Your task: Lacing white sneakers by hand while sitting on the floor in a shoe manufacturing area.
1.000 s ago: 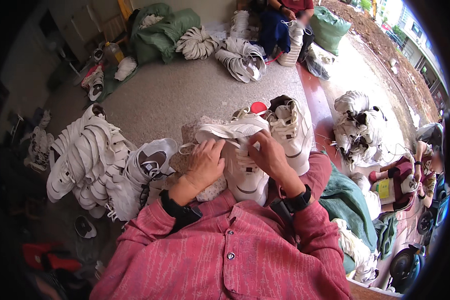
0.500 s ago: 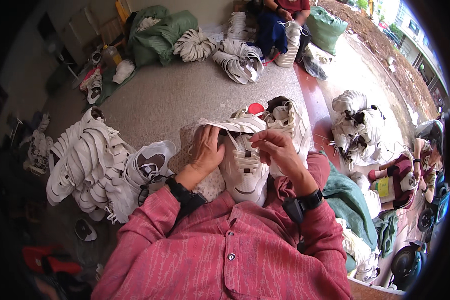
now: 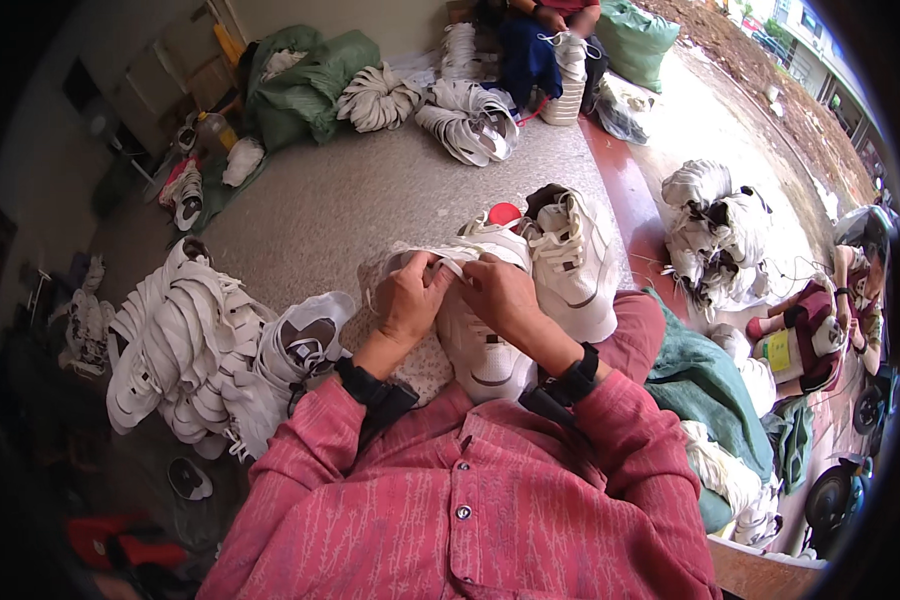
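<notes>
In front of my lap stands a white lace-up shoe (image 3: 487, 362), its toe toward me and its upper part largely covered by my hands. My left hand (image 3: 408, 300) is closed, with thumb and fingers pinching a flat white shoelace (image 3: 452, 264) near the shoe's opening. From the other side my right hand (image 3: 502, 298) bends over the lacing, its fingertips closed on the same lace close to the left thumb. A second white shoe (image 3: 578, 268), laced, stands just right of it. Behind them shows a red round object (image 3: 503, 214).
Stacked white shoe uppers (image 3: 175, 335) lie at my left, and another shoe pile (image 3: 715, 230) at the right. Green cloth (image 3: 705, 385) lies beside my right leg. A seated person (image 3: 545, 50) handles a shoe stack at the back; another person (image 3: 835, 320) sits far right.
My right hand has moved left and down onto the lacing, meeting my left hand. The left hand's fingers have come out from the shoe's opening to pinch the lace.
</notes>
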`<state>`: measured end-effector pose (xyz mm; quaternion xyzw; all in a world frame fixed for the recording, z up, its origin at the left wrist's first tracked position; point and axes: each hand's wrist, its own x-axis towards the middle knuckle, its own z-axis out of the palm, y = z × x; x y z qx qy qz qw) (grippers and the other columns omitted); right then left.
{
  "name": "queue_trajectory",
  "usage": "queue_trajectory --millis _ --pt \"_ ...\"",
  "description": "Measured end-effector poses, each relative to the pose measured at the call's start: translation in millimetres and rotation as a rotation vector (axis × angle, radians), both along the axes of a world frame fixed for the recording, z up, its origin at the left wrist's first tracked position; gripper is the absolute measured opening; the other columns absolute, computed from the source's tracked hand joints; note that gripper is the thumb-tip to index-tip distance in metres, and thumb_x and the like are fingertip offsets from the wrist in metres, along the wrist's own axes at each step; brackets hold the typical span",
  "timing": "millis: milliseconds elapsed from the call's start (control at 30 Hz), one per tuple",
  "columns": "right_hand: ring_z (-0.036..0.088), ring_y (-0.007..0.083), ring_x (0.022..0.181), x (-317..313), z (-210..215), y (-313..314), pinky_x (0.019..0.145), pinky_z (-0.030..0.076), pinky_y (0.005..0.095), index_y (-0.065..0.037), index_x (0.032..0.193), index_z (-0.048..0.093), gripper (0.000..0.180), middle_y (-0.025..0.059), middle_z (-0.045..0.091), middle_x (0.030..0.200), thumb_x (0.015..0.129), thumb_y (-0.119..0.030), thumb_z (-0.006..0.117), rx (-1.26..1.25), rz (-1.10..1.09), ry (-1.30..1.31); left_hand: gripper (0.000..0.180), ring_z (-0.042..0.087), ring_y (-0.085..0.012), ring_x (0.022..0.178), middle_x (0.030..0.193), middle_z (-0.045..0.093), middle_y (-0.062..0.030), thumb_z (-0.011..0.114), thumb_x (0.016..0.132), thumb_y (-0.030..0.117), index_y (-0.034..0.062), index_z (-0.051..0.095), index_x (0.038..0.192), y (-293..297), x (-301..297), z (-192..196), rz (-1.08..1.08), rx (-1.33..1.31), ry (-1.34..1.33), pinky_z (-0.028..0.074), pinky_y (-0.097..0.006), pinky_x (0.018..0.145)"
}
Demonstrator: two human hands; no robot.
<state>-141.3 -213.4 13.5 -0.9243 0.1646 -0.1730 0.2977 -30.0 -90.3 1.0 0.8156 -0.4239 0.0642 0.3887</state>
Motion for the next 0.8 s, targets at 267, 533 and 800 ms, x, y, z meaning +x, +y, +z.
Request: queue_trajectory --millis 267,533,800 --pt "0.044 0.0043 0.059 -20.5 43.5 -33.9 0.049 0.033 0.0241 0.000 0.093 0.067 0.023 -0.0037 0.053 0.066 0.095 -0.022 0.063 0.619 0.034 -0.457 0.015 0.056 -0.0061 0.064 0.068 0.058 0.0006 0.064 0.094 0.019 0.0043 0.062 0.095 23.6 -16.4 22.0 -0.239 -0.608 0.446 0.047 -0.024 0.059" --pt "0.049 0.0035 0.059 -66.5 118.5 -35.4 0.050 0.039 0.0194 -0.001 0.102 0.066 0.031 -0.0027 0.056 0.075 0.102 -0.029 0.051 0.795 0.275 -0.300 0.019 0.061 -0.0073 0.080 0.086 0.067 -0.0011 0.059 0.097 0.018 0.0002 0.065 0.101 0.9 -14.8 43.8 -0.442 -0.151 0.656 0.050 -0.022 0.064" --pt "0.060 0.0095 0.074 -72.2 105.7 -51.9 0.065 0.050 0.0218 0.003 0.122 0.059 0.034 0.0054 0.064 0.103 0.103 -0.023 0.047 0.727 0.400 -0.308 0.012 0.056 -0.0062 0.077 0.090 0.061 0.0000 0.067 0.089 0.015 0.0062 0.059 0.094 -25.0 1.2 16.7 -0.924 -0.041 0.965 0.049 -0.022 0.067"
